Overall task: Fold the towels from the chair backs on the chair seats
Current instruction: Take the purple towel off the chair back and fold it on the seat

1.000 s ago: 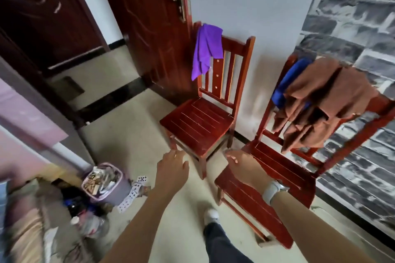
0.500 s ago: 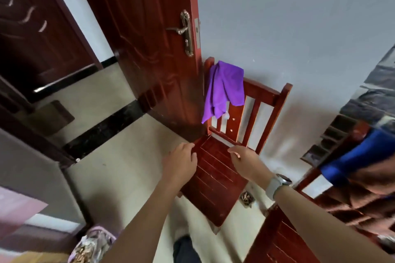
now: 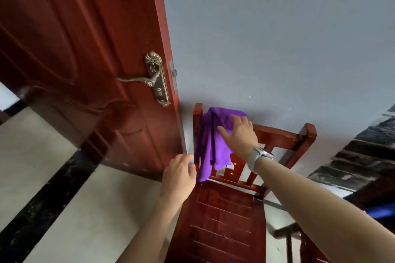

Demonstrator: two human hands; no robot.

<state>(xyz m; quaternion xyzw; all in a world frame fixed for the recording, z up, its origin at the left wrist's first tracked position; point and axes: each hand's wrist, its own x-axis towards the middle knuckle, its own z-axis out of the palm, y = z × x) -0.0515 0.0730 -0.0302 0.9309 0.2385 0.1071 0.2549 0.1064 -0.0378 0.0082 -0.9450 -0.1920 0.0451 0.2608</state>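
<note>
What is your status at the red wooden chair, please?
Right hand on the purple cloth towel, fingers spread, no grip visible. Left hand near the towel's lower edge, contact unclear. Towel draped over the red wooden chair back; seat bare.

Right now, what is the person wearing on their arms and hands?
Both forearms are bare, no sleeves in view. The left hand wears nothing. The right hand wears no glove, but its wrist carries a watch with a pale grey band and silvery case.

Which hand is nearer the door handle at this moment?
Left. The left hand hangs below and a little right of the door handle, beside the purple towel's lower edge. The right hand lies farther right, resting on the towel at the chair back.
</note>
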